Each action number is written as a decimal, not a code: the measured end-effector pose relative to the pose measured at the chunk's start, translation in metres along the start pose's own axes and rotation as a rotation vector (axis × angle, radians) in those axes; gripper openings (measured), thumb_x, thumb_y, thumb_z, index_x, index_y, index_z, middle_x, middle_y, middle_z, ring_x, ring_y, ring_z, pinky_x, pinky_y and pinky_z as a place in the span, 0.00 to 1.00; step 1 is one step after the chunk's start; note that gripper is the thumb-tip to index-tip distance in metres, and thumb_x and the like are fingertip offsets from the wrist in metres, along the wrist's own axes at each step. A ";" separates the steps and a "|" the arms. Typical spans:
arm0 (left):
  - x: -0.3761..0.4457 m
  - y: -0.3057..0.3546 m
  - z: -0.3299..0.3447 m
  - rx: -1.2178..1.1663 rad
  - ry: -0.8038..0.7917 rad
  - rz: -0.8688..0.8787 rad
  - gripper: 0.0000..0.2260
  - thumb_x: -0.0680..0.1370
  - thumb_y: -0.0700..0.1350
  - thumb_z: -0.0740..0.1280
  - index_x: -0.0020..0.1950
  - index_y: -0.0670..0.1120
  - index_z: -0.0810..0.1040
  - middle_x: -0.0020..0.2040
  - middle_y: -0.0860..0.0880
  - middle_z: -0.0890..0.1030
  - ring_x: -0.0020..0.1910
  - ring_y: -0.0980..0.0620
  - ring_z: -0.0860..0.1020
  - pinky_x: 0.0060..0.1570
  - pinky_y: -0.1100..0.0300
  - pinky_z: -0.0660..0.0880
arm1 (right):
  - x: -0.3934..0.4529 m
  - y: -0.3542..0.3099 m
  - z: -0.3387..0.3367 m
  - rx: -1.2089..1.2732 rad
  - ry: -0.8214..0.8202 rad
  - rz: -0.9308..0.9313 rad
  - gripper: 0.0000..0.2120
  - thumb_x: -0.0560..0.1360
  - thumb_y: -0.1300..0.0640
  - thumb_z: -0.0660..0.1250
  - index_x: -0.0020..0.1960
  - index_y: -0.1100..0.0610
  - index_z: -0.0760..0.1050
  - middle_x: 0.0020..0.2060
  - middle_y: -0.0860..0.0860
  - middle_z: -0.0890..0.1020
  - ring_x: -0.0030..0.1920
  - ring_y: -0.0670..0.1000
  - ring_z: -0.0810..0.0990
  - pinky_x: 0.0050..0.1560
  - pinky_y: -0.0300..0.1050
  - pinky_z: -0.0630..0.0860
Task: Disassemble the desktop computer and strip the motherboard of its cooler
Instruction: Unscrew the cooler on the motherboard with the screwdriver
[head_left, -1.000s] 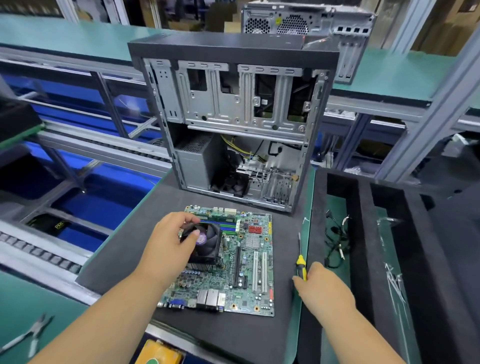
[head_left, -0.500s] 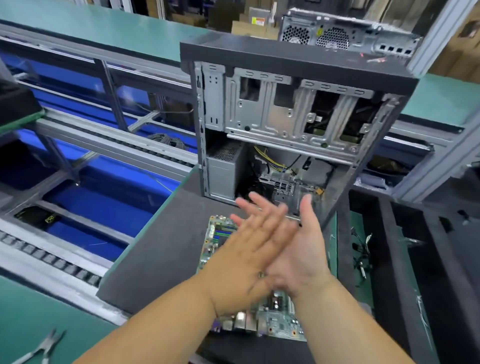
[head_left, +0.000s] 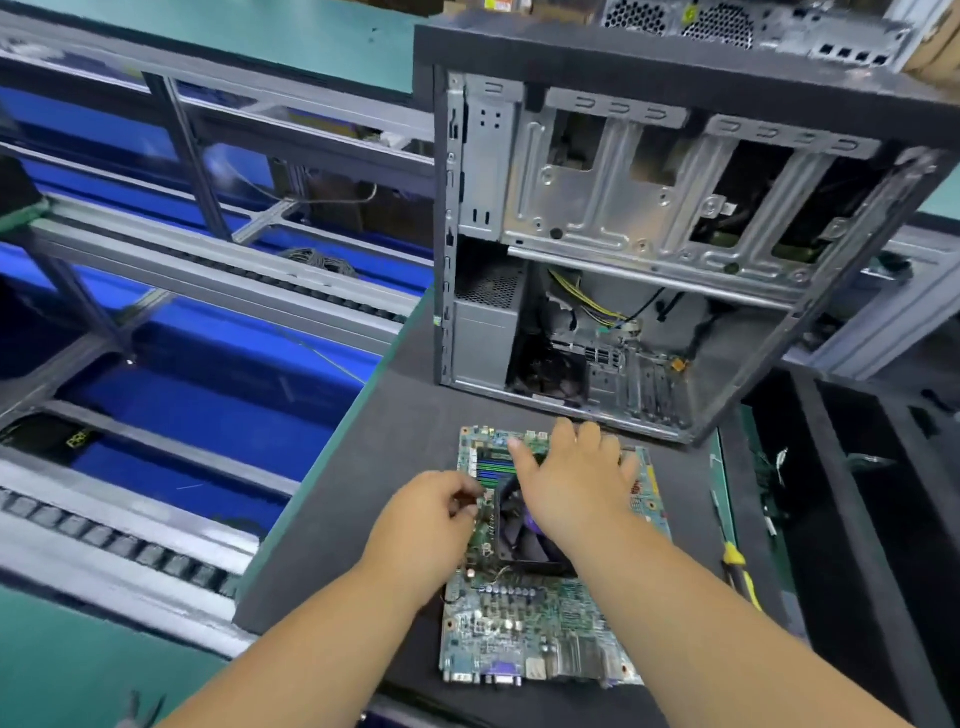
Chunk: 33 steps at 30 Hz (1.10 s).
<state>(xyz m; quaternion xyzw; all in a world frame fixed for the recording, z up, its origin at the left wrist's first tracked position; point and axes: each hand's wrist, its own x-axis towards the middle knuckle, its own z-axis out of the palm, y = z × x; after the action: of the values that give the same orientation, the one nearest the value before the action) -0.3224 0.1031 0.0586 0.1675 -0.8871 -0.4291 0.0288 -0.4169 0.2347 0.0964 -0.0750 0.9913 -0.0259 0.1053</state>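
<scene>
From the head camera, half a second back we saw both hands raised and crossed in front of the case; now they have come down onto the motherboard (head_left: 524, 618). Our left hand (head_left: 423, 525) sits at the cooler's left edge, fingers curled in a pinch there, though what it pinches is too small to tell. Our right hand (head_left: 574, 483) lies spread, fingers straight, over the far side of the cooler (head_left: 519, 535). The cooler, a black fan with a purple hub, is still on the green board, which lies flat on the dark mat (head_left: 374, 499). The open case (head_left: 649, 218) stands just beyond our fingertips; a yellow-handled screwdriver (head_left: 740, 569) lies right of our right forearm.
</scene>
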 end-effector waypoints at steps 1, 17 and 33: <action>0.000 -0.003 -0.001 -0.007 0.005 0.016 0.09 0.77 0.43 0.67 0.54 0.55 0.81 0.46 0.59 0.77 0.43 0.62 0.76 0.46 0.67 0.71 | 0.000 0.000 0.002 -0.020 -0.005 0.004 0.37 0.77 0.30 0.43 0.75 0.54 0.59 0.70 0.56 0.66 0.70 0.60 0.62 0.68 0.60 0.59; -0.101 -0.044 -0.045 -0.010 0.244 -0.066 0.28 0.72 0.38 0.65 0.70 0.58 0.70 0.62 0.62 0.70 0.58 0.68 0.70 0.60 0.71 0.65 | -0.065 -0.065 -0.009 0.366 0.027 -0.661 0.27 0.77 0.52 0.66 0.73 0.40 0.61 0.54 0.44 0.72 0.53 0.50 0.70 0.64 0.52 0.64; -0.229 -0.125 -0.088 0.027 0.650 -0.569 0.18 0.74 0.38 0.68 0.62 0.54 0.77 0.54 0.58 0.76 0.48 0.65 0.75 0.47 0.78 0.64 | -0.124 -0.119 0.016 0.457 -0.118 -0.955 0.11 0.76 0.49 0.66 0.59 0.41 0.74 0.56 0.39 0.72 0.52 0.41 0.72 0.66 0.51 0.64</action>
<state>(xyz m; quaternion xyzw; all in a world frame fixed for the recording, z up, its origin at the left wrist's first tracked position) -0.0551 0.0383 0.0388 0.5320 -0.7560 -0.3335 0.1850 -0.2768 0.1359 0.1138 -0.4945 0.8081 -0.2821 0.1511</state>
